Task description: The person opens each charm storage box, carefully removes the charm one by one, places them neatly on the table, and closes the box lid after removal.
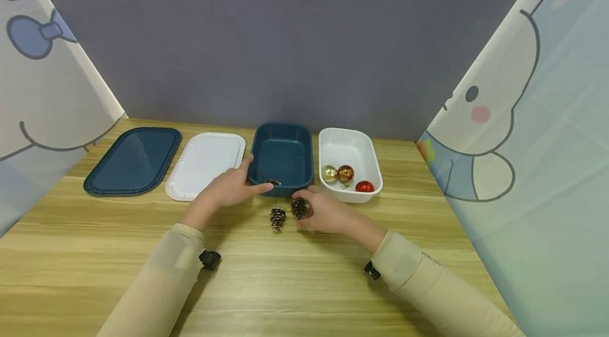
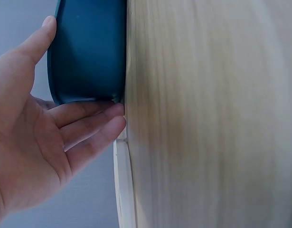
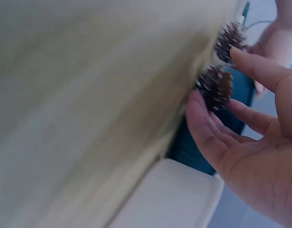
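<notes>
My left hand [image 1: 233, 186] is at the near left corner of the dark blue box [image 1: 280, 155], fairly straight fingers along its side and thumb by the front rim. The left wrist view shows these fingers [image 2: 91, 130] against the box wall. Just in front of the box, my right hand [image 1: 325, 211] has its fingers curled around a brown pine cone [image 1: 298, 208], also seen in the right wrist view [image 3: 214, 88]. Beside it on the table lies a second pine cone [image 1: 278, 218]. Part of another pine cone [image 1: 273, 182] shows inside the box, near its front wall.
Right of the blue box stands a white box [image 1: 349, 147] holding a gold ball [image 1: 329, 173], a copper-coloured ball [image 1: 345, 173] and a red ball [image 1: 365, 186]. A white lid [image 1: 206, 162] and a dark blue lid [image 1: 135, 160] lie to the left. A grey partition [image 1: 285, 41] rises behind.
</notes>
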Motion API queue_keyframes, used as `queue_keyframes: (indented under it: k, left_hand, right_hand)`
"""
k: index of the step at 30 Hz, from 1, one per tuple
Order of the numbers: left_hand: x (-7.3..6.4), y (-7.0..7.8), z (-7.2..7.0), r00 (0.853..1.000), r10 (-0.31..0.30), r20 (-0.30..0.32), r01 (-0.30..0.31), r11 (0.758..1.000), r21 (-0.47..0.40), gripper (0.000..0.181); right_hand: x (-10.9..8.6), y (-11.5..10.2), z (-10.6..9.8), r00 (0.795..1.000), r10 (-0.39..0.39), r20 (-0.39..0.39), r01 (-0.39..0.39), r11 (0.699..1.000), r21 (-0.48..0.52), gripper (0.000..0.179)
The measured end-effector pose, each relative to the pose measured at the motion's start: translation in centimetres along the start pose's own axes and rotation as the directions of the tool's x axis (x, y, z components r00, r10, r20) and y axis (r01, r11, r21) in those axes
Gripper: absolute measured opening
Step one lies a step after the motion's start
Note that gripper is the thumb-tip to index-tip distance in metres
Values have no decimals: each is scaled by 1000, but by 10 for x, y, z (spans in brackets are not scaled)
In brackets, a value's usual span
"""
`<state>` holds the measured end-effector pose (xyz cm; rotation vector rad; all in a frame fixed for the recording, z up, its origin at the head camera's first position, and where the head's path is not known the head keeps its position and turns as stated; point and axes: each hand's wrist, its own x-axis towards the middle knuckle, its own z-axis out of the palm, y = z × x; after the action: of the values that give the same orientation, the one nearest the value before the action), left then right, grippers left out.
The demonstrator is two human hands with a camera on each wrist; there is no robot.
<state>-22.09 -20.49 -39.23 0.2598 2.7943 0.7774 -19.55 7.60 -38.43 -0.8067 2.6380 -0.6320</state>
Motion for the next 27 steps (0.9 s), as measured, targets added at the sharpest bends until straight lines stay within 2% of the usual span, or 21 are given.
queue_keyframes:
  k: [5, 13, 20, 27]
  left_hand:
    - [-1, 0, 0, 1000, 2, 0, -2, 1000, 1, 125]
    - [-3, 0, 0, 1000, 5, 4, -5, 1000, -5, 124]
    - [-3, 0, 0, 1000, 2, 0, -2, 1000, -5, 125]
    - [-2, 0, 1, 1000, 0, -4, 0, 1000, -6, 125]
  right_hand:
    - [-2, -2, -9, 999, 26, 38, -27, 999, 26, 74]
    - [-5, -5, -17, 998, -1, 69, -1, 1000, 23, 72]
    - [-2, -12, -28, 996, 18, 87, -24, 997, 79, 59]
    - [0, -13, -33, 997, 7, 80, -12, 998, 57, 54]
